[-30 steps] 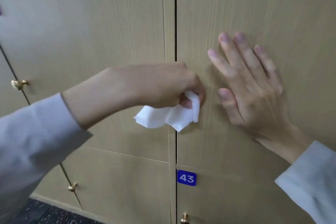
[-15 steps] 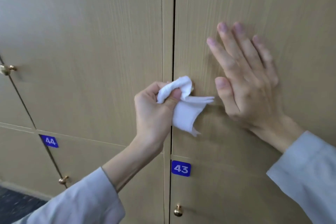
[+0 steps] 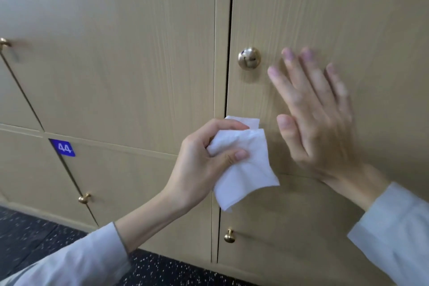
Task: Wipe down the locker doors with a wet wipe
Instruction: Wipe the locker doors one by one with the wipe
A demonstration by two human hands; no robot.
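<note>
I see the locker door [image 3: 325,18], my right hand [image 3: 318,118] flat on it with fingers straight and slightly spread, beside the brass knob [image 3: 249,58]. My left hand [image 3: 204,165] pinches the wet wipe [image 3: 243,169] between thumb and fingers; it hangs lengthwise downward at the door's left edge, bare panel above

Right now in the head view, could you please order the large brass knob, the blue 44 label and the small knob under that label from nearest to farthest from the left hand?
From the left hand gripping the wet wipe:
1. Large brass knob, above, just right of the door gap.
2. Small knob, lower left.
3. Blue 44 label, far left, slightly farther than the small knob.
</note>
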